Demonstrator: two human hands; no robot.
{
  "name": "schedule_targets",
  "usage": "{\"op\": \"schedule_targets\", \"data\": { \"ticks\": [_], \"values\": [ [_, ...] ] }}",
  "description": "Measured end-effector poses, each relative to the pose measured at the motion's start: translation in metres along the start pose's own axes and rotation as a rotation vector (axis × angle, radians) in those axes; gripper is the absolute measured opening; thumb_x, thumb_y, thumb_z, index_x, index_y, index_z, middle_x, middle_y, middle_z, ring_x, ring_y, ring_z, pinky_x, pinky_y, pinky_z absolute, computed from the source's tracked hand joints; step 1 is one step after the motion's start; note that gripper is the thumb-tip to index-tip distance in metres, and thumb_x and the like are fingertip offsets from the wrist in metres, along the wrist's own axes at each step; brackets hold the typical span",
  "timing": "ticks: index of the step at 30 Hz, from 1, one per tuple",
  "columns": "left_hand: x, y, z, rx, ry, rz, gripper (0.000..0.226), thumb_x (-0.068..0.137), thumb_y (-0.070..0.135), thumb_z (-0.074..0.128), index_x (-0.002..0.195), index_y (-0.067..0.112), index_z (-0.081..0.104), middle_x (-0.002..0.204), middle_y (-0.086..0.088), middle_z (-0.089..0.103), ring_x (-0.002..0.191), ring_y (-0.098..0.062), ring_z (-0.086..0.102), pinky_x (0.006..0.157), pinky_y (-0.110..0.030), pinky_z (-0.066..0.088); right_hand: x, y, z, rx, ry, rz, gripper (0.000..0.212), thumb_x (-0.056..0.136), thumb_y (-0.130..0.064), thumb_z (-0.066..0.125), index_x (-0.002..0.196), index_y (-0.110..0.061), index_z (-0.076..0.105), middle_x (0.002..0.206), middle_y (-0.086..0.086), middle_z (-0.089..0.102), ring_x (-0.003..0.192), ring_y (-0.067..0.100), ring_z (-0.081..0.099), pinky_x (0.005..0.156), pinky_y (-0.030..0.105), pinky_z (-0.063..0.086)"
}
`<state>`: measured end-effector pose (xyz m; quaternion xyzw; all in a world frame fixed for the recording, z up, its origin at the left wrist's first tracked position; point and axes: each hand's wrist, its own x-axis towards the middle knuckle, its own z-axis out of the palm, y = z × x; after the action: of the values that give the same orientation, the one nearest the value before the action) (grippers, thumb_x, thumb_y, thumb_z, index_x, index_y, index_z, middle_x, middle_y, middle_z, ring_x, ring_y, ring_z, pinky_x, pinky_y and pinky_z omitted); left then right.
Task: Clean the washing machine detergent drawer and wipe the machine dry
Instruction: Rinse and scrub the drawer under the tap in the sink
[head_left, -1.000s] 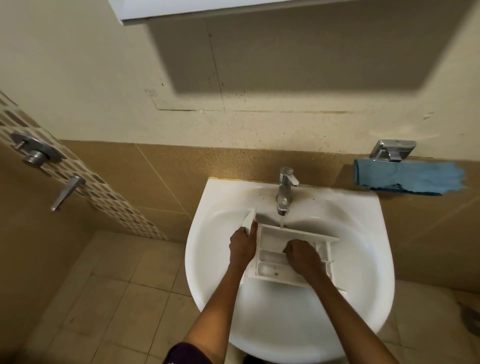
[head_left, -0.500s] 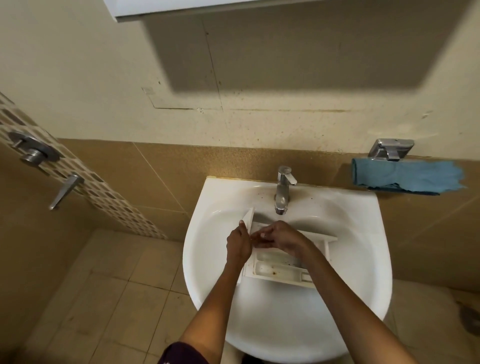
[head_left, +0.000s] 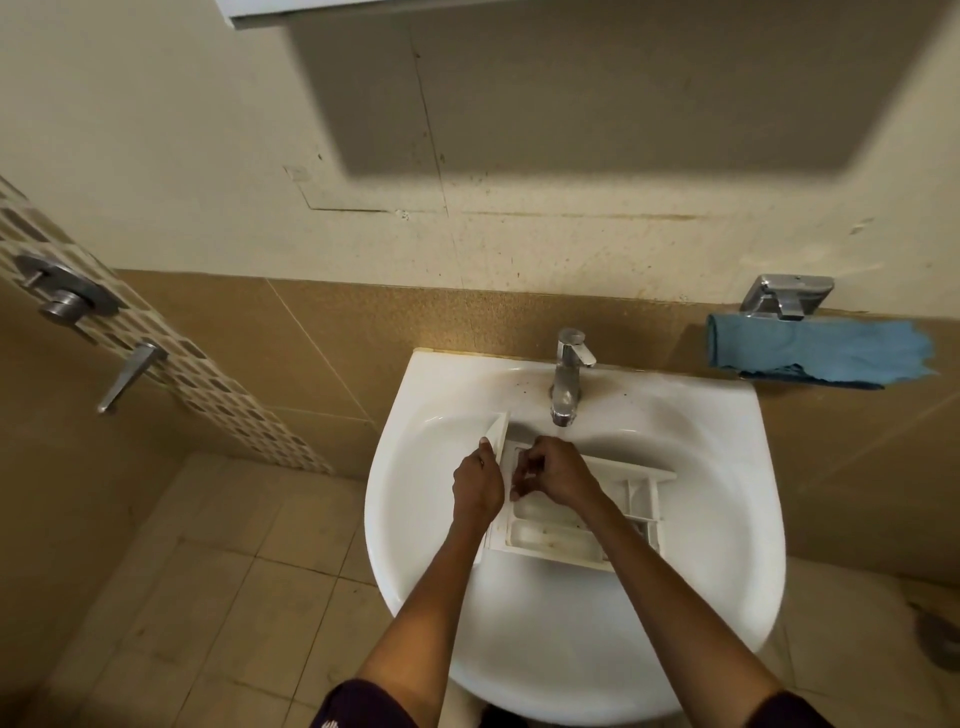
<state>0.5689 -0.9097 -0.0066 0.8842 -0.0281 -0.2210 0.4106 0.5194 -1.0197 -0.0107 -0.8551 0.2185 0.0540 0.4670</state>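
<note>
The white detergent drawer (head_left: 550, 540) lies in the bowl of a white washbasin (head_left: 717, 519) at the centre of the frame, just below the chrome tap (head_left: 569, 374). Its front panel (head_left: 496, 428) points to the left and its open compartments face up; brownish specks show in the nearest compartment.

The left hand (head_left: 478, 486) grips the drawer at the front panel, with the thumb (head_left: 485, 448) laid up along the panel's edge and the other fingers wrapped round it out of sight. The right hand (head_left: 558, 475) is over the compartment next to the panel, close beside the left hand. Its fingers (head_left: 522, 467) are bent and bunched together, tips down into the drawer (whether they pinch anything there I cannot tell). Both forearms reach in from the bottom of the frame, with dark sleeves at the lower edge.

At right of the frame a blue cloth (head_left: 815, 353) hangs on the wall below a chrome fitting (head_left: 787, 296), well apart from the basin. At left, a round chrome shower valve (head_left: 65, 296) and a lever handle (head_left: 130, 374) sit on a slanting band of mosaic tile (head_left: 218, 384). Beige floor tiles (head_left: 208, 597) fill the lower left.
</note>
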Motion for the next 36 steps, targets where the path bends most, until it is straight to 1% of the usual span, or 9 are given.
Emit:
{"op": "schedule_targets", "data": {
  "ticks": [3, 6, 8, 11, 16, 22, 28, 33, 36],
  "values": [
    [-0.001, 0.001, -0.001, 0.004, -0.006, 0.001, 0.058, 0.103, 0.035, 0.018, 0.109, -0.004, 0.060, 0.118, -0.023, 0.060, 0.109, -0.036, 0.055, 0.096, -0.039, 0.040, 0.000, 0.002, 0.004, 0.167, 0.224, 0.035, 0.014, 0.067, -0.006, 0.080, 0.077, 0.001, 0.074, 0.082, 0.013, 0.073, 0.072, 0.017, 0.066, 0.063, 0.008, 0.042],
    [-0.002, 0.003, -0.001, -0.002, -0.009, -0.003, 0.057, 0.103, 0.035, 0.018, 0.110, -0.003, 0.060, 0.120, -0.023, 0.059, 0.110, -0.035, 0.055, 0.098, -0.039, 0.040, 0.002, 0.002, 0.007, 0.175, 0.302, 0.061, 0.014, 0.071, -0.009, 0.078, 0.079, 0.001, 0.075, 0.081, 0.015, 0.073, 0.075, 0.021, 0.067, 0.067, 0.019, 0.045],
    [-0.002, 0.002, -0.001, -0.002, -0.009, -0.010, 0.057, 0.103, 0.035, 0.018, 0.111, -0.003, 0.060, 0.120, -0.023, 0.059, 0.111, -0.035, 0.054, 0.098, -0.039, 0.040, 0.000, 0.003, 0.007, 0.138, 0.249, 0.075, 0.016, 0.069, -0.012, 0.080, 0.077, 0.000, 0.074, 0.081, 0.014, 0.073, 0.073, 0.018, 0.065, 0.065, 0.021, 0.046],
    [-0.001, 0.001, -0.001, -0.005, -0.005, -0.009, 0.057, 0.103, 0.035, 0.018, 0.109, -0.003, 0.060, 0.119, -0.022, 0.060, 0.110, -0.035, 0.055, 0.097, -0.039, 0.040, -0.003, 0.004, 0.007, 0.118, 0.147, 0.068, 0.013, 0.067, -0.009, 0.079, 0.078, -0.002, 0.075, 0.083, 0.011, 0.073, 0.072, 0.012, 0.063, 0.060, 0.009, 0.043],
    [-0.002, 0.002, -0.001, 0.002, -0.003, -0.005, 0.057, 0.103, 0.034, 0.018, 0.106, -0.003, 0.061, 0.118, -0.023, 0.060, 0.110, -0.036, 0.054, 0.095, -0.038, 0.039, 0.004, -0.003, 0.013, 0.233, 0.380, 0.112, 0.009, 0.072, -0.007, 0.076, 0.073, 0.001, 0.072, 0.077, 0.014, 0.072, 0.068, 0.018, 0.063, 0.066, 0.020, 0.043],
    [0.000, 0.001, 0.001, -0.003, -0.002, -0.012, 0.057, 0.103, 0.035, 0.018, 0.110, -0.002, 0.060, 0.119, -0.022, 0.060, 0.110, -0.035, 0.054, 0.099, -0.041, 0.040, 0.000, 0.000, 0.006, 0.128, 0.124, 0.158, 0.011, 0.065, -0.006, 0.078, 0.073, 0.000, 0.073, 0.064, 0.002, 0.063, 0.058, 0.007, 0.056, 0.060, 0.018, 0.040],
    [-0.001, 0.001, 0.001, -0.007, -0.001, -0.012, 0.057, 0.102, 0.035, 0.019, 0.108, -0.003, 0.061, 0.117, -0.023, 0.061, 0.109, -0.036, 0.055, 0.097, -0.041, 0.040, 0.008, -0.010, 0.014, 0.311, 0.407, 0.246, 0.005, 0.072, -0.002, 0.069, 0.068, 0.000, 0.072, 0.053, 0.003, 0.060, 0.049, 0.011, 0.056, 0.058, 0.021, 0.046],
    [-0.001, 0.001, 0.000, 0.000, 0.006, -0.007, 0.057, 0.103, 0.035, 0.018, 0.108, -0.003, 0.061, 0.116, -0.022, 0.061, 0.107, -0.034, 0.056, 0.096, -0.040, 0.041, 0.003, -0.001, 0.016, 0.321, 0.270, 0.266, 0.012, 0.071, -0.004, 0.074, 0.060, -0.001, 0.068, 0.053, 0.008, 0.062, 0.046, 0.015, 0.057, 0.060, 0.029, 0.054],
    [0.000, 0.000, 0.001, 0.002, 0.007, 0.002, 0.058, 0.102, 0.035, 0.018, 0.107, -0.004, 0.061, 0.115, -0.024, 0.061, 0.107, -0.036, 0.056, 0.096, -0.041, 0.041, 0.006, -0.003, 0.014, 0.298, 0.306, 0.238, 0.009, 0.070, -0.003, 0.071, 0.063, 0.002, 0.070, 0.048, 0.001, 0.060, 0.038, 0.001, 0.054, 0.053, 0.014, 0.048]
  ]
}}
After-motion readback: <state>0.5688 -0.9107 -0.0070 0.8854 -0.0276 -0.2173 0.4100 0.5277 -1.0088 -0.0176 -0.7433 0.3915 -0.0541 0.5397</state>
